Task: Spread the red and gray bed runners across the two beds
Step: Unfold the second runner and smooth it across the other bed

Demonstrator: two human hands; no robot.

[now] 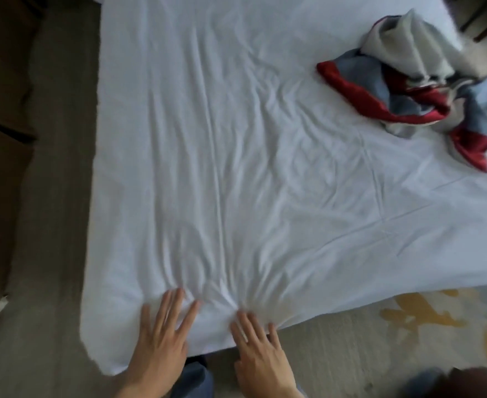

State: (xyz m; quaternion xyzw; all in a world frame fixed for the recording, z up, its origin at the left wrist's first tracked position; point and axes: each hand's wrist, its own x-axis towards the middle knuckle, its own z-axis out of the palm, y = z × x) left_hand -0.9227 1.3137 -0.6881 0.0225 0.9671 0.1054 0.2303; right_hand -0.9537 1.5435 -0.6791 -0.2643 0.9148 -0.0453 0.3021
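Light: soft, even, cool daylight cast
Shadows: faint, only in sheet [265, 168] creases
Glare: none
Blur: motion smear overall, worst at 1–2 o'clock
Edges: wide-angle bending, dim floor [50, 196] at 9 o'clock

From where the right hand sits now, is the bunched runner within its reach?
Probably not without leaning or stepping. The right hand presses flat on the near edge of the white sheet, while the crumpled runner lies at the far right. Nothing blocks the path between.
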